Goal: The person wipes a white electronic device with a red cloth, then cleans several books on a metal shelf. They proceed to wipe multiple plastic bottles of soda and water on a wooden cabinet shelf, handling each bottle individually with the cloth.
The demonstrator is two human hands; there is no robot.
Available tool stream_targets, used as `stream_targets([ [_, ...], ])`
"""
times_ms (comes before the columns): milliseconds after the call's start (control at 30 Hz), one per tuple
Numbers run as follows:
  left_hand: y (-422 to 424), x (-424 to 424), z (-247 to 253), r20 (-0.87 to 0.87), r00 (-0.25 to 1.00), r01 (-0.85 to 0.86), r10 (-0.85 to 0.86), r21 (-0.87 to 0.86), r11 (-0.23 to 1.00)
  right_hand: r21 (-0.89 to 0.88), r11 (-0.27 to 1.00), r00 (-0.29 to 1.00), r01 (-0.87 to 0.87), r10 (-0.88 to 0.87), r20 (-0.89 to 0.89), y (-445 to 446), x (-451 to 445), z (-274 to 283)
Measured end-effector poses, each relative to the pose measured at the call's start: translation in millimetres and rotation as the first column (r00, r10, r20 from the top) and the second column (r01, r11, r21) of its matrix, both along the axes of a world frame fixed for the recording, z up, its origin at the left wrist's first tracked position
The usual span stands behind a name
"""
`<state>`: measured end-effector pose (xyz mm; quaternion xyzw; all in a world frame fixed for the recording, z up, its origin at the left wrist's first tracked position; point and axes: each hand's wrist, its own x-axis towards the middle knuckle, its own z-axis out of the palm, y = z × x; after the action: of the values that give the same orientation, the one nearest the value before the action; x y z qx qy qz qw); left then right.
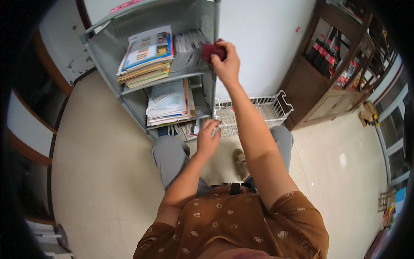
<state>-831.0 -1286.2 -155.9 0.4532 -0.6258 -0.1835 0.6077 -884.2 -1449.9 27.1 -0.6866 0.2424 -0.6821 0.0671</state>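
A bunched dark-red cloth (pixel 213 52) is gripped in my right hand (pixel 229 63), raised against the right front post of a grey shelf unit (pixel 213 87). My left hand (pixel 207 137) is lower, in front of the unit's bottom shelf, fingers loosely curled and apart, with nothing visible in it. On the upper shelf lies a stack of books and papers (pixel 145 55), beside a pile of items in clear plastic sleeves (pixel 189 48). The middle shelf carries another stack of papers (pixel 168 102). Items on the bottom shelf are partly hidden.
A white wire basket (pixel 265 108) stands on the floor right of the shelf unit, by the wall. Beyond it rises a dark wooden cabinet (pixel 310 81) holding several bottles (pixel 323 55). Small cardboard boxes (pixel 368 115) lie on the tiled floor at the right. My knees flank the workspace.
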Motion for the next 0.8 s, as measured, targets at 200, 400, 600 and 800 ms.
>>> stream_targets([
  [200, -51, 17, 2, -0.443, 0.895, -0.023, 0.052, 0.072, 0.997, 0.231, 0.973, 0.999, -0.020, 0.011, 0.038, 3, -14, -86],
  [400, -117, 22, 47, -0.396, 0.903, -0.180, 0.169, 0.010, 0.984, 0.543, 0.834, 0.979, 0.093, 0.023, -0.204, -7, -50, -178],
  [600, -132, -11, 32, -0.294, 0.947, -0.104, 0.132, 0.108, 0.989, 0.920, 0.265, 0.955, -0.290, 0.014, 0.297, -18, -126, -257],
  [800, -138, -7, 30, -0.283, 0.944, -0.145, 0.169, 0.103, 0.984, 0.718, 0.426, 0.664, -0.551, -0.297, 0.686, -40, -206, -246],
])
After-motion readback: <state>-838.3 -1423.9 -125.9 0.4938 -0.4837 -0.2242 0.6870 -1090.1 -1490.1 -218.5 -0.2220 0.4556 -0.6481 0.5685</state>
